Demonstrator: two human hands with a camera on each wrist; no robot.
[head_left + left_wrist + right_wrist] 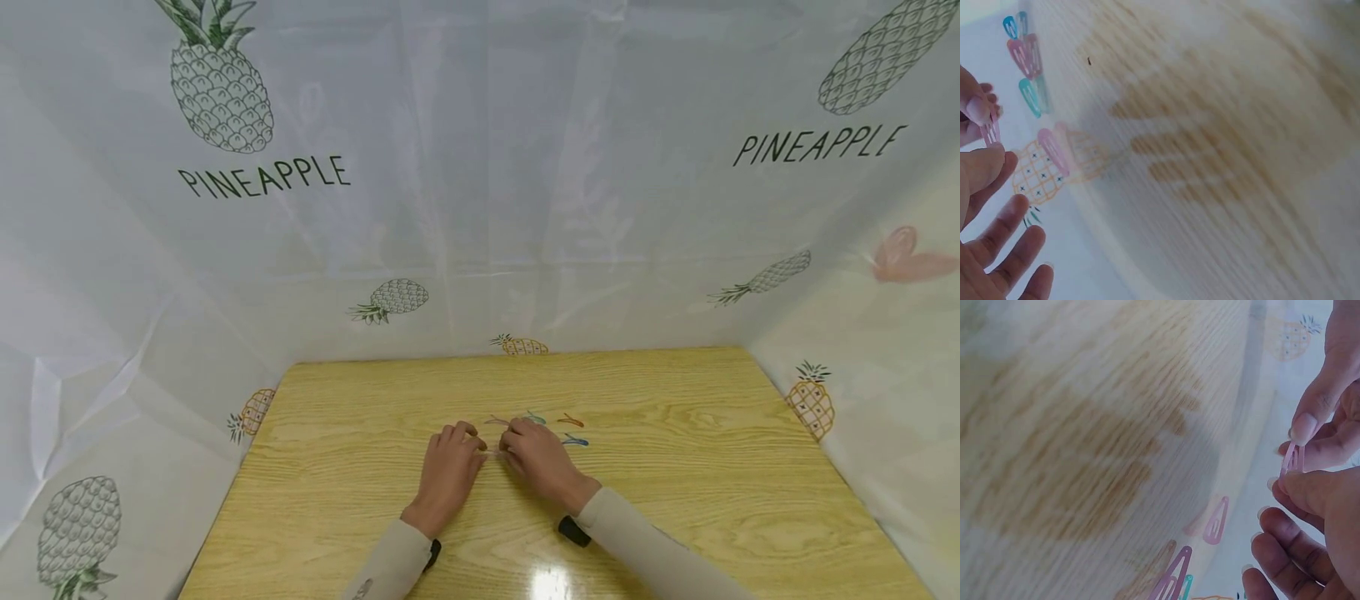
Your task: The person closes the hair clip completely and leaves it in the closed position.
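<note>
A small pink snap hair clip [1293,459] is held between the two hands, just above the wooden table. My left hand [452,467] pinches one end of it between thumb and index finger; its other fingers are spread apart in the left wrist view. The opposite end is pinched by my right hand [542,457], with its remaining fingers loosely bent. Beyond the hands lie more snap clips: a pink one [1054,152], a teal one [1030,97], an orange-looking one [572,420] and a blue one [576,440]. The right hand partly covers this group in the head view.
The wood-grain table [337,433] spreads out on both sides of the hands. White sheeting [487,208] printed with pineapples rises behind it and along both sides. Dark bands [574,532] show at the wrists, and light glares off the table's near part.
</note>
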